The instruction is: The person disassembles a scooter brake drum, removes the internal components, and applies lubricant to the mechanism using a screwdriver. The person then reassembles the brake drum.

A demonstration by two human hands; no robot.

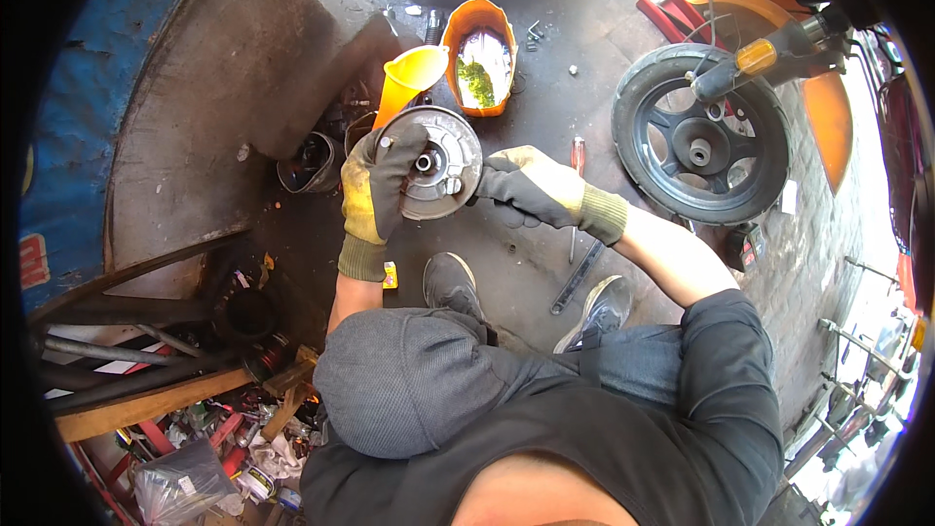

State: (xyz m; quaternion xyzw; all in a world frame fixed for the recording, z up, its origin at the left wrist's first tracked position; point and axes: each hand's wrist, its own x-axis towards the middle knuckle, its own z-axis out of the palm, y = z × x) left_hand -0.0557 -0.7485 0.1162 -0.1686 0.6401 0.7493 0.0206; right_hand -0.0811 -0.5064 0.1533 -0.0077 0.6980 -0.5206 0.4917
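Note:
Both my hands wear yellow-and-dark work gloves. My left hand (378,185) is closed on the left side of a round grey metal brake plate (450,151), its thumb lying across the face. The plate has a raised hub with a hole in the middle and is held up over the floor. At its lower right rim, my right hand (534,187) has its fingers curled in against the edge; the fingertips are partly hidden there. Just beyond the plate are a yellow funnel (409,78) and a cut-open orange container (452,39) with shiny liquid inside.
A red-handled screwdriver (579,156) and a dark flat bar (577,278) lie near my feet. To the right rests a black-tyred wheel (628,141) beside orange vehicle parts (826,127). A metal can (310,164) stands left, by a large leaning panel (209,107). Clutter fills the lower left.

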